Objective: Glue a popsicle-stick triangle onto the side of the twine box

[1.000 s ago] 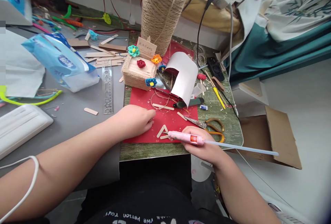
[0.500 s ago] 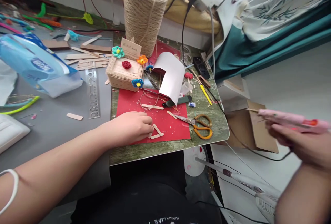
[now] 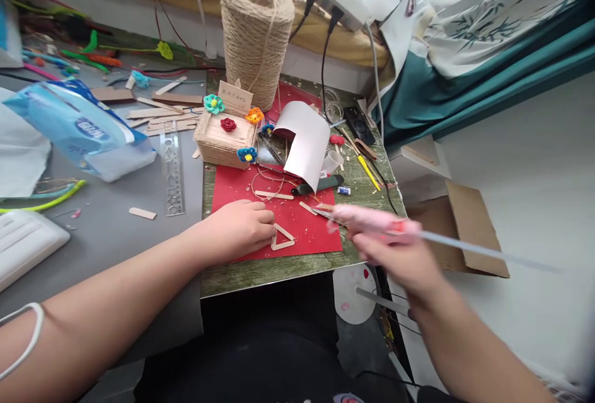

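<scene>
My left hand [image 3: 242,229] rests on the red sheet [image 3: 320,239], fingers curled with their tips against a small triangle of wooden sticks [image 3: 282,237]. My right hand [image 3: 400,257] is blurred by motion and grips a pink glue gun [image 3: 372,220] with a long clear glue stick [image 3: 483,251] trailing right. The gun's nozzle points left, a short way right of the triangle. Loose wooden sticks [image 3: 274,194] lie on the red sheet behind my left hand.
A twine-wrapped box with small flowers [image 3: 224,136], a big twine spool [image 3: 255,31], curled white card [image 3: 304,142], a dark-handled tool [image 3: 318,186] and a ruler [image 3: 173,170] lie behind. Blue wipes pack [image 3: 79,130] at left. Cardboard [image 3: 465,229] on the floor at right.
My right hand swung out to the right with the glue gun, then came back toward the stick triangle. My left hand shifted right onto the triangle and stays there.
</scene>
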### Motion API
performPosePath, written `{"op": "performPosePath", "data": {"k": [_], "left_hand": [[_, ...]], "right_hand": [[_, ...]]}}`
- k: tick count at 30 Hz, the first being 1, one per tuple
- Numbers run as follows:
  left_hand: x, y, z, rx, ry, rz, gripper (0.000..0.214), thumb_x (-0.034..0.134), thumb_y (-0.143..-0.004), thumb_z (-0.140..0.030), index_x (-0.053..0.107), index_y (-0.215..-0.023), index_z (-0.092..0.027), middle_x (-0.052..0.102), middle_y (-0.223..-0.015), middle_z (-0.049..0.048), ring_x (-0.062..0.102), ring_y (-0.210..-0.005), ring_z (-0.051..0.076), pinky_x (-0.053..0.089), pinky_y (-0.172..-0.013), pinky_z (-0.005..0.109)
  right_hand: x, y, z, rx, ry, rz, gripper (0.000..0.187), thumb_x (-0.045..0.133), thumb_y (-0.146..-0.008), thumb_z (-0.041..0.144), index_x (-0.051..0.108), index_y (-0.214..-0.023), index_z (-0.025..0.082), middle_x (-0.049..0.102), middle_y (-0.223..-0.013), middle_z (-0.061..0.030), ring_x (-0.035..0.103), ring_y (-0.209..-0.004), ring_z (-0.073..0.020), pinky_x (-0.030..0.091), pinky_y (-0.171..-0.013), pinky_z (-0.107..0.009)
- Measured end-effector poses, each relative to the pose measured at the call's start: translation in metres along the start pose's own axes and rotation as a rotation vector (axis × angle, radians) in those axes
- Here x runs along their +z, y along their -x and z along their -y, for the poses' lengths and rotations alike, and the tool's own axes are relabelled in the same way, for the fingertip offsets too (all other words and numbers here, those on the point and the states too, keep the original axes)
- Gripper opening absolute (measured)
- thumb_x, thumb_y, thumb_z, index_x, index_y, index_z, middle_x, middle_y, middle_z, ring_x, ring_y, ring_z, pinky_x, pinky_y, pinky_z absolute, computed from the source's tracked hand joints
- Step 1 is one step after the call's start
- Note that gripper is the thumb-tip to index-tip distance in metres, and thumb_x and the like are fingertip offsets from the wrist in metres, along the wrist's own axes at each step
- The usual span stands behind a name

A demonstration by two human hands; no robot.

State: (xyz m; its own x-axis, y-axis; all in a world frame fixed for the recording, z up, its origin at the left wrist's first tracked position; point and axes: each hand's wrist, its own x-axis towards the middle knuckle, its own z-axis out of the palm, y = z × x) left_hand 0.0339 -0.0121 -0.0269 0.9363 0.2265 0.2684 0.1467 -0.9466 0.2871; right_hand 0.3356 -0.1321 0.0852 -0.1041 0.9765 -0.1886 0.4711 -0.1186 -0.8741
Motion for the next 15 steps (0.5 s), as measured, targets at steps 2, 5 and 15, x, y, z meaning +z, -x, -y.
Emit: {"op": "performPosePath", "data": {"k": [2,5,15], "left_hand": [[-0.001,0.000,0.000,-0.007,-0.021,0.004,0.020,0.058,-0.101,-0.026,0.073,-0.088,-0.020,0.068,-0.083,0.0050,0.058,-0.076,0.019,0.044,-0.068,0.034],[-0.005,0.001,0.001,-0.002,-0.030,0.014,0.017,0.059,-0.099,-0.023,0.072,-0.088,-0.021,0.068,-0.085,0.0050,0.057,-0.077,0.019,0.043,-0.068,0.033],[-0.009,0.002,-0.004,0.008,0.075,0.036,0.018,0.058,-0.102,-0.033,0.069,-0.095,-0.020,0.071,-0.094,0.0060,0.060,-0.085,0.020,0.046,-0.076,0.034]], "right_hand": [[0.041,-0.012,-0.014,0.020,0.061,0.139,0.028,0.068,-0.093,0.030,0.075,-0.120,0.028,0.076,-0.116,-0.0072,0.071,-0.100,-0.0262,0.060,-0.083,-0.040],[0.062,-0.020,-0.030,0.137,0.196,0.159,0.009,0.070,-0.088,0.027,0.074,-0.095,0.024,0.073,-0.087,-0.0031,0.069,-0.080,-0.0217,0.056,-0.071,-0.034],[0.045,-0.025,-0.060,0.119,0.100,0.160,0.005,0.072,-0.086,0.026,0.069,-0.088,0.022,0.069,-0.081,-0.0022,0.063,-0.073,-0.0190,0.050,-0.065,-0.030]]}}
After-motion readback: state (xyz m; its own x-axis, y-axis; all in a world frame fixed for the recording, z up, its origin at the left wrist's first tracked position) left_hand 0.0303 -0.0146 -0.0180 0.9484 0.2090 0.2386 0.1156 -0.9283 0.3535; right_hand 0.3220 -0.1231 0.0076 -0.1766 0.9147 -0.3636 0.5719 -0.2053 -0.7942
